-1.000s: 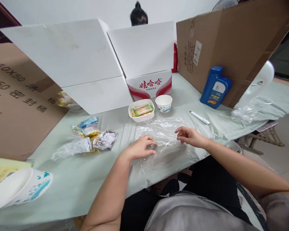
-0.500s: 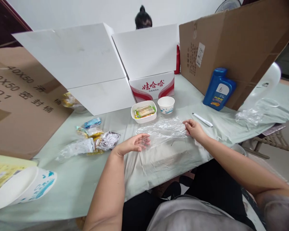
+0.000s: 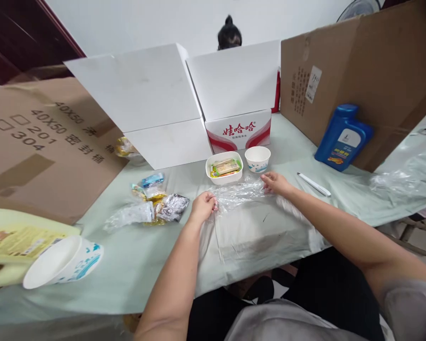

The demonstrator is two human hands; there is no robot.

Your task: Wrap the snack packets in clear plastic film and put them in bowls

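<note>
A crumpled clear plastic sheet (image 3: pixel 238 193) lies on the pale green tablecloth just in front of me. My left hand (image 3: pixel 203 207) is closed on its left end, fingers curled round the film. My right hand (image 3: pixel 274 183) pinches its right end. The sheet is gathered into a narrow band between both hands. Just beyond it stand a white rectangular dish (image 3: pixel 224 167) filled with small packets and a small white paper bowl (image 3: pixel 257 158).
Food sachets and a foil packet (image 3: pixel 152 204) lie to the left. A tipped paper cup (image 3: pixel 62 262) and yellow jug are at near left. White cartons (image 3: pixel 184 99), brown cardboard boxes, a blue bottle (image 3: pixel 342 137) and a white pen (image 3: pixel 313 184) ring the table. A person's head shows behind the cartons.
The flat plastic sheet has been gathered away from me into a narrow band. Both hands moved toward the dish and bowl, and my left hand closed on the film.
</note>
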